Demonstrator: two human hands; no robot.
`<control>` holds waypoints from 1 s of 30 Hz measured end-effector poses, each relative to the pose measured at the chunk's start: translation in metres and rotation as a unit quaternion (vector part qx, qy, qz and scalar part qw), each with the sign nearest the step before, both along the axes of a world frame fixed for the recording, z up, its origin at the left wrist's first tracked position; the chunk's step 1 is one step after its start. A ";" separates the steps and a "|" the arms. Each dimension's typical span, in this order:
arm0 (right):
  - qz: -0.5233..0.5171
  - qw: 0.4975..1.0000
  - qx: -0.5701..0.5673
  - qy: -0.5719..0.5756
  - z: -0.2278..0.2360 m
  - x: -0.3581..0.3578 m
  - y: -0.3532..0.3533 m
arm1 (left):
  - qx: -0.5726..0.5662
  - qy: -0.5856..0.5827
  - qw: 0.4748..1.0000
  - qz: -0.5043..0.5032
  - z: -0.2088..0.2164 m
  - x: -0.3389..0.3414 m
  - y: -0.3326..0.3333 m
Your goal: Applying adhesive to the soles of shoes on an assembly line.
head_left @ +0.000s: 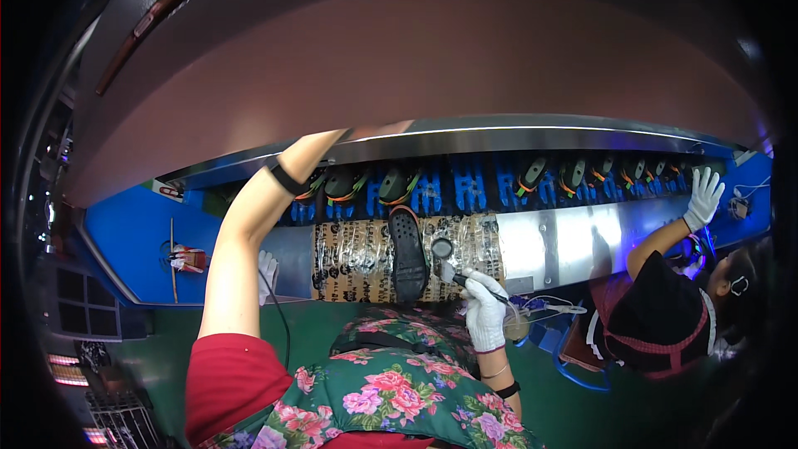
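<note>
My right hand (485, 313), in a white glove, grips a slim black-handled brush (459, 279), its pale tip beside a small round dark cup (442, 248). To the left of the cup lies a black clog (408, 256) with holes in its toe, pointing away from me, on a ledge wrapped in brown printed tape (357, 262). My bare left arm stretches up and forward to the metal lip of the brown hood. Of my left hand (381, 128) only a sliver shows at that lip; its fingers are hidden.
Beyond the ledge, dark shoe pieces with orange and green edges (399, 185) sit along a line of blue holders (470, 187). The brown hood (432, 58) overhangs them. At right a co-worker's gloved hand (705, 198) reaches across. A white glove (268, 274) is left of the tape.
</note>
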State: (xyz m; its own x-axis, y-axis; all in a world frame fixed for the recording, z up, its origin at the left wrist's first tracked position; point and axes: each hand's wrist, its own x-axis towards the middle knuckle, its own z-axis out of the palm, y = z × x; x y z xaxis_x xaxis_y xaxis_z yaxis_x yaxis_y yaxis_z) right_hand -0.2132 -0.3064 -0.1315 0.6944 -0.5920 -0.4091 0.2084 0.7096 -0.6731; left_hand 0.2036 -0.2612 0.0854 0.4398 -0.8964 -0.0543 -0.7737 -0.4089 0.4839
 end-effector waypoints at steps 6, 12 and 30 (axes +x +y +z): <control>-0.013 1.000 0.000 0.008 0.012 0.011 0.037 | -0.030 0.045 0.997 -0.056 -0.018 -0.016 -0.078; -0.036 0.999 -0.008 -0.017 0.017 0.021 0.053 | -0.142 -0.018 0.989 -0.021 -0.017 -0.055 -0.082; -0.005 0.990 0.096 -0.101 0.021 0.068 0.069 | -0.643 0.407 0.553 0.340 -0.054 -0.014 0.320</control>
